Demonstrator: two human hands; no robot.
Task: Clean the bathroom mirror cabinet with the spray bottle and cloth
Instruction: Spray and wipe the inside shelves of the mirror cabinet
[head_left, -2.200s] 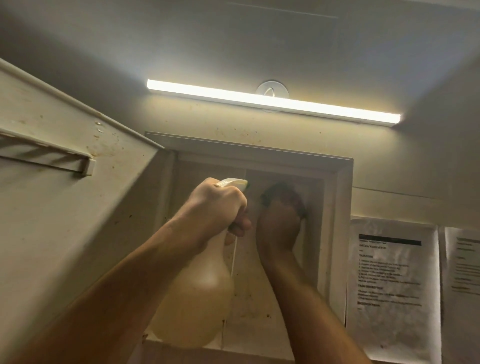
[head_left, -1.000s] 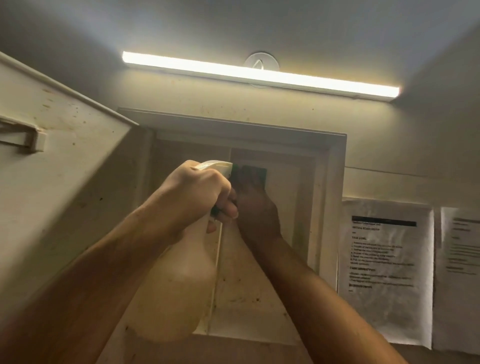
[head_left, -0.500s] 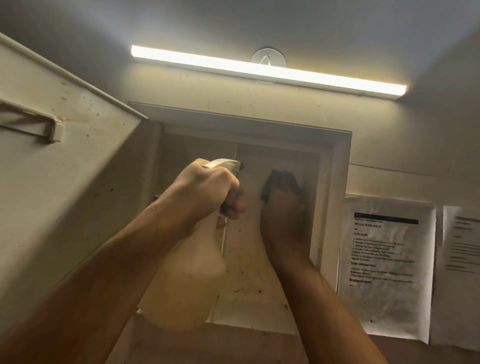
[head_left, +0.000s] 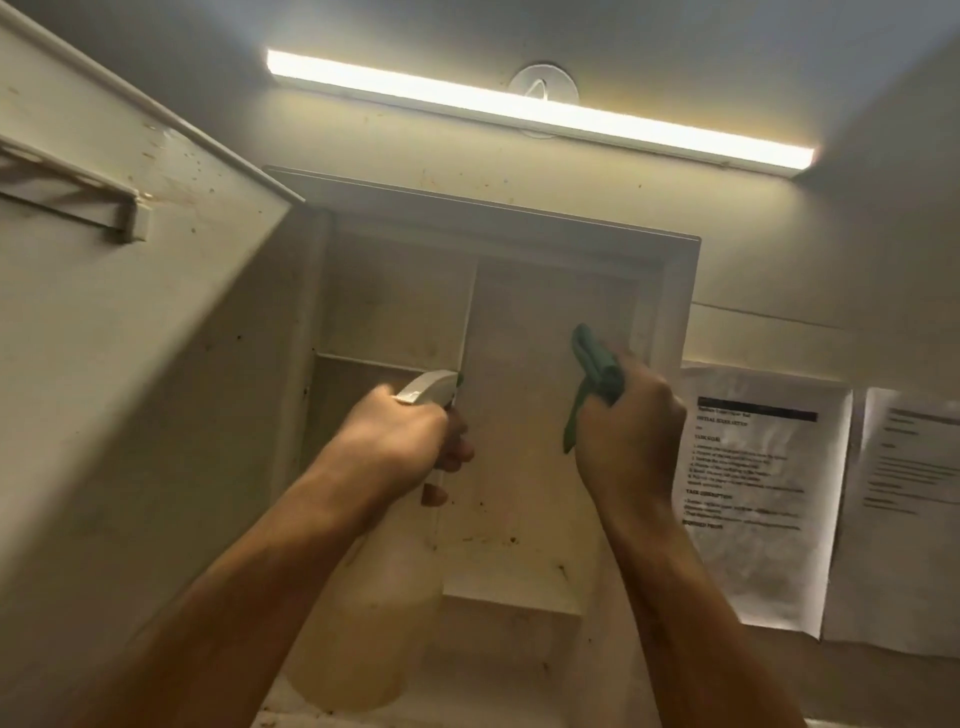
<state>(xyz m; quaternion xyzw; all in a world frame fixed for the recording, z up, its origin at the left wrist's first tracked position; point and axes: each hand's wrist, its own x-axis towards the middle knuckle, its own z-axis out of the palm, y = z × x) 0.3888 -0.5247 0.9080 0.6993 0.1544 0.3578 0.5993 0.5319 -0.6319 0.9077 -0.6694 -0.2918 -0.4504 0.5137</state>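
Note:
The white mirror cabinet (head_left: 675, 291) stands open on the wall, its stained inside and a vertical divider in view. Its door (head_left: 135, 332) swings out at the left, speckled with dirt. My left hand (head_left: 400, 441) grips the neck of a translucent spray bottle (head_left: 363, 623) with a white trigger head, held in front of the cabinet's left half. My right hand (head_left: 628, 431) holds a bunched green cloth (head_left: 597, 374) in front of the right compartment's back panel; whether the cloth touches the panel I cannot tell.
A lit strip light (head_left: 540, 111) runs along the wall above the cabinet. Two printed paper sheets (head_left: 758, 488) hang on the wall to the right. A small rail bracket (head_left: 124, 221) sticks out from the door's inner face.
My right hand with the cloth has come down and to the right, from the top of the compartment. The bottle hand has dropped lower too.

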